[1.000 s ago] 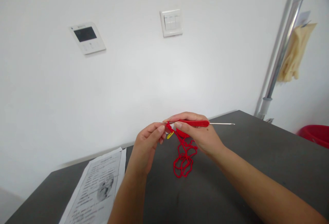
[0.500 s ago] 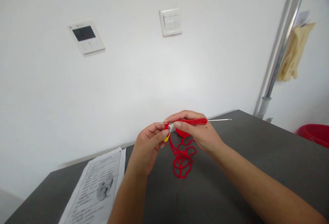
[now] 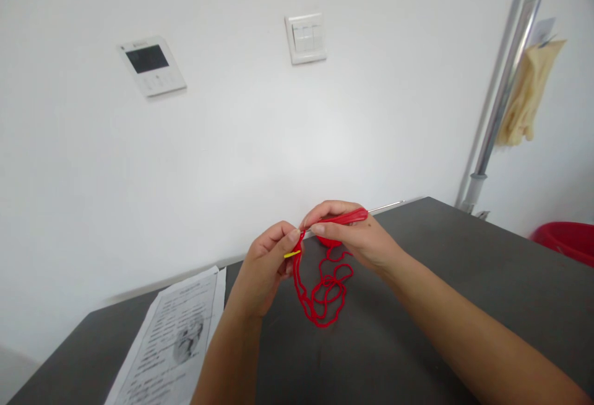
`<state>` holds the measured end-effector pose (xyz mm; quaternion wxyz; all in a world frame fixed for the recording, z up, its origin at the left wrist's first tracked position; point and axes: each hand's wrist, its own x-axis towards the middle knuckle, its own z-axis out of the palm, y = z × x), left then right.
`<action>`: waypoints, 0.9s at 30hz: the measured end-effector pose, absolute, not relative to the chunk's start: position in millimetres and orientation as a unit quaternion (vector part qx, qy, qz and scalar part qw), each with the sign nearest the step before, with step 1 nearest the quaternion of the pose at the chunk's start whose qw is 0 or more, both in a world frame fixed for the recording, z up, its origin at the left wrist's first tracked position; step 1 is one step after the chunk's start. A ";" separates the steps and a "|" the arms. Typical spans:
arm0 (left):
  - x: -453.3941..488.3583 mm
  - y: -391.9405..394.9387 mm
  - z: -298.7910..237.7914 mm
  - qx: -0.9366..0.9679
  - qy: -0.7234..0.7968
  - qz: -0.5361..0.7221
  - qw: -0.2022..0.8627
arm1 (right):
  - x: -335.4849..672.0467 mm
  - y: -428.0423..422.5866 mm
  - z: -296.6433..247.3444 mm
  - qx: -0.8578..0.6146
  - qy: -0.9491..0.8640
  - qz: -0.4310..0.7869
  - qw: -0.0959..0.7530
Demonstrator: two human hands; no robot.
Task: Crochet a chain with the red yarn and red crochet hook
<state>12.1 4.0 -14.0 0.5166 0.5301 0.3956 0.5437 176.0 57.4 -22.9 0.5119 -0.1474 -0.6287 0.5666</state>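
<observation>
My right hand (image 3: 346, 231) is closed round the red handle of a crochet hook (image 3: 350, 215), whose thin metal end sticks out to the right. The hook's other tip meets a small piece of red crochet work (image 3: 299, 241), pinched between my left hand's (image 3: 269, 253) thumb and fingers. A yellow stitch marker (image 3: 292, 254) hangs at that piece by my left thumb. Loose red yarn (image 3: 327, 300) drops from the work and lies in loops on the dark table. Behind my right hand the red yarn ball (image 3: 328, 241) is partly hidden.
Printed sheets (image 3: 171, 337) lie on the dark table (image 3: 394, 355) at the left. A white wall rises behind it. To the right stand a metal pole (image 3: 503, 95), a hanging pair of yellowish gloves (image 3: 529, 95) and a red basin (image 3: 566, 241).
The hook has tilted, its right end now higher, and its left tip has drawn back to the right. The yellow marker has turned. The yarn below my left hand hangs lower and more slack.
</observation>
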 end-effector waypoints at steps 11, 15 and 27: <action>16.0 15.3 -21.9 0.441 0.405 0.662 0.451 | 155.9 45.6 -27.4 -0.222 -0.632 0.615 0.416; 15.7 16.9 -23.2 0.421 0.415 0.710 0.384 | 149.3 36.1 -29.2 -0.258 -0.663 0.619 0.332; 15.8 17.7 -23.7 0.427 0.372 0.737 0.368 | 157.4 42.2 -31.4 -0.192 -0.703 0.540 0.420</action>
